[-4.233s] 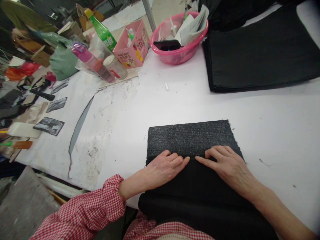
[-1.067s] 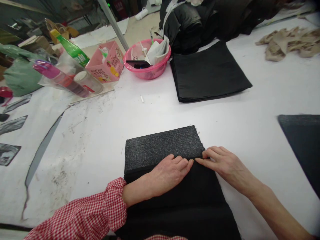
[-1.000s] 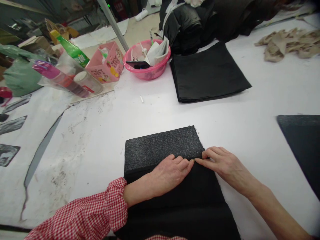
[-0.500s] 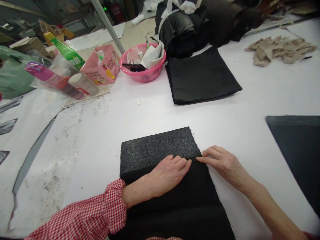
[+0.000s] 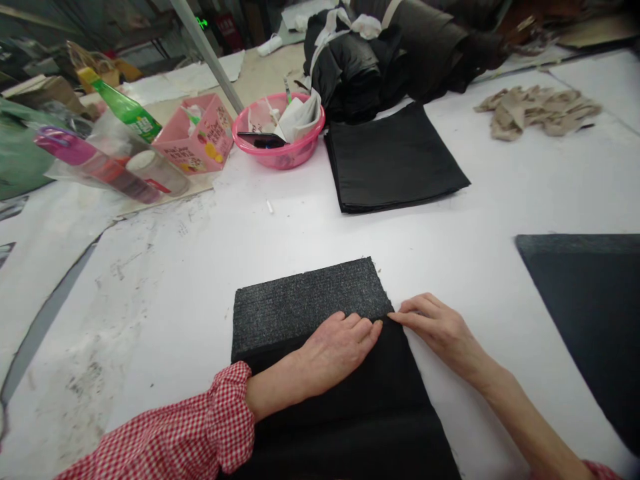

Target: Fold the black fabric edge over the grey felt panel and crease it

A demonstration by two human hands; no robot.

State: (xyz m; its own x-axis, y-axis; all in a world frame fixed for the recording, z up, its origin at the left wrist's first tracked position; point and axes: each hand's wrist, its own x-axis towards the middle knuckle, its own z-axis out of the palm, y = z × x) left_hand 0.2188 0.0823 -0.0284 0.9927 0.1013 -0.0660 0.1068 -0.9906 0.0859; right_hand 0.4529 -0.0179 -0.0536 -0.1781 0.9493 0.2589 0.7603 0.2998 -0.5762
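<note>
Left hand and right hand moved rightward along speckled-topped black cloth, pinching it

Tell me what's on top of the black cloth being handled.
The left hand and forearm lie across the black cloth; the right hand touches its right edge. A speckled grey band shows at the far end. Cloth under the left hand is covered.

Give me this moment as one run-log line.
left hand: on black cloth by grey strip | right hand: at cloth's right edge | cloth: on white table | beyond: black fabric stack, pink basin
</note>
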